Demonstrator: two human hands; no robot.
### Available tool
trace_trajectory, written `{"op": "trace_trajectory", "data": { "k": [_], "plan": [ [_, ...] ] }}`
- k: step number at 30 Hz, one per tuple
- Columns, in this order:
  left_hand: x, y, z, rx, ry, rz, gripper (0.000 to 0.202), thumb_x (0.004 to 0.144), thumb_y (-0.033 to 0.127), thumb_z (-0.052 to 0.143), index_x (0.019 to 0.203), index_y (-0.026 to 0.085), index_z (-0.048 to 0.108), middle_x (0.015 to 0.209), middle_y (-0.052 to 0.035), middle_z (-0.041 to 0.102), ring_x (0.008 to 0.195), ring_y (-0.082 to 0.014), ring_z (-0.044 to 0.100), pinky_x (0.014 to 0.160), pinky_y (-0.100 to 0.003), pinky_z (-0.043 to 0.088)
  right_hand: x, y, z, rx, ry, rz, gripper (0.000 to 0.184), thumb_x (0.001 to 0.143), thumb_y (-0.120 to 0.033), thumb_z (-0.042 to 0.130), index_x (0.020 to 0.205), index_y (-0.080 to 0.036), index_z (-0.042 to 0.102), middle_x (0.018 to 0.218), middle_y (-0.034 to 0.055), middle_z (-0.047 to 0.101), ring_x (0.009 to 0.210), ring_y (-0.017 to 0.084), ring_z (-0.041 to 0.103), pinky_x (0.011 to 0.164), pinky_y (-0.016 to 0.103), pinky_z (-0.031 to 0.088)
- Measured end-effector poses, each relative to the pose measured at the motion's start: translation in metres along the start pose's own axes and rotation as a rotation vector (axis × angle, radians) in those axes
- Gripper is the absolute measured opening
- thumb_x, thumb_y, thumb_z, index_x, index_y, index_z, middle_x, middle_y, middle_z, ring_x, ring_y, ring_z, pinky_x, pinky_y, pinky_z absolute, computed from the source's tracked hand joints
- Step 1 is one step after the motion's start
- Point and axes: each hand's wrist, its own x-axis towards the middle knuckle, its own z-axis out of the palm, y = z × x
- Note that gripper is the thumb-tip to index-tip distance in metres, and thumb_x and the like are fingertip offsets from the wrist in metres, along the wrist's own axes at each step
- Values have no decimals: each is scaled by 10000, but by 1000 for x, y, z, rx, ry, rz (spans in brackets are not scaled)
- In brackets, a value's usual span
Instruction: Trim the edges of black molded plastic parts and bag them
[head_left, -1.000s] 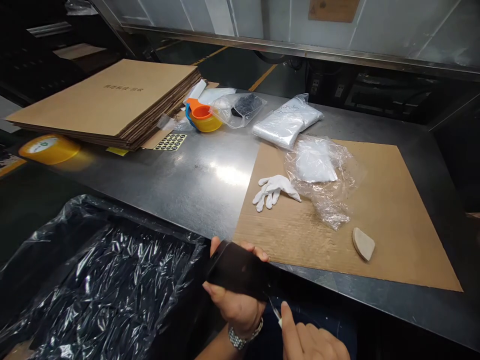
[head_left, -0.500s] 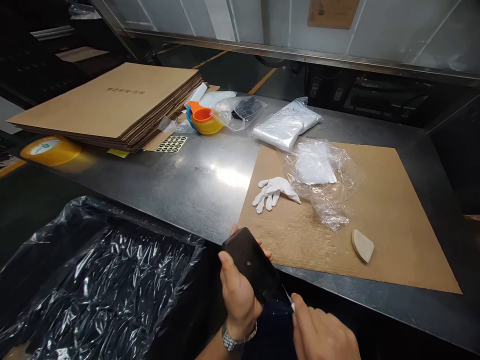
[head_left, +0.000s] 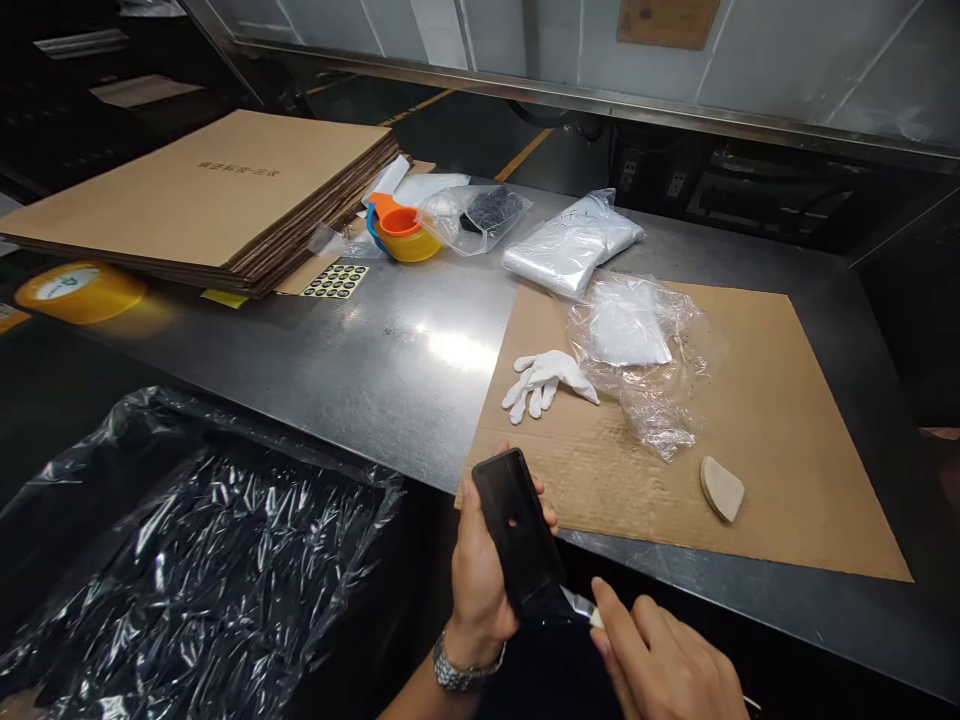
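My left hand (head_left: 480,580), with a metal-band watch at its wrist, is closed around a black rectangular plastic part (head_left: 517,530). A small round hole shows in the part's face. My right hand (head_left: 660,650) grips a knife (head_left: 577,603) with a pale handle, most of it hidden in the fingers. The blade reaches to the lower right corner of the black part; whether it touches is hard to tell. Both hands are in front of the table's near edge. On the cardboard sheet (head_left: 780,420) beyond them lie a white glove (head_left: 547,380) and a beige rounded block (head_left: 722,489).
Left of my hands stands a bin lined with a black plastic bag (head_left: 225,560). Stacked cardboard (head_left: 225,190), a tape dispenser (head_left: 405,232), a tape roll (head_left: 79,292) and a sticker sheet (head_left: 335,281) occupy the table's left. Plastic-wrapped packs (head_left: 574,245) and crumpled clear film (head_left: 660,420) lie farther back.
The black part has turned more upright, its face now toward me, and moved slightly right with my left hand. My right hand has shifted a little right and down, showing more blade.
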Motion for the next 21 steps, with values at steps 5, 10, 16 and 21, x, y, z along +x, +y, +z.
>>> {"op": "trace_trajectory", "data": {
  "k": [5, 10, 16, 21],
  "plan": [
    [-1, 0, 0, 25, 12, 29, 509, 863, 544, 397, 1295, 279, 437, 796, -23, 595, 586, -134, 566, 517, -233, 490, 1, 1, 0, 24, 17, -37, 311, 968, -267, 354, 1049, -135, 623, 570, -29, 497, 422, 60, 488, 416, 207, 317],
    [-2, -1, 2, 35, 19, 38, 535, 847, 562, 419, 1302, 281, 430, 789, -25, 593, 586, -132, 564, 513, -229, 489, 1, 2, 0, 12, 23, -40, 303, 964, -267, 362, 1035, -140, 628, 558, -33, 487, 408, 62, 477, 408, 212, 310],
    [-4, 0, 4, 69, 29, 48, 558, 833, 578, 436, 1309, 287, 417, 781, -23, 600, 577, -133, 570, 520, -240, 495, 0, -2, -2, -6, -31, 18, 314, 968, -280, 351, 1036, -159, 632, 573, -25, 504, 425, 77, 490, 425, 227, 317],
    [-4, -2, 2, 75, -4, 63, 579, 827, 577, 450, 1322, 279, 402, 784, -29, 604, 582, -137, 574, 526, -248, 497, -2, 0, 0, -9, -26, 6, 322, 973, -278, 334, 1031, -165, 630, 570, -27, 507, 423, 71, 491, 426, 224, 307]
  ]
}}
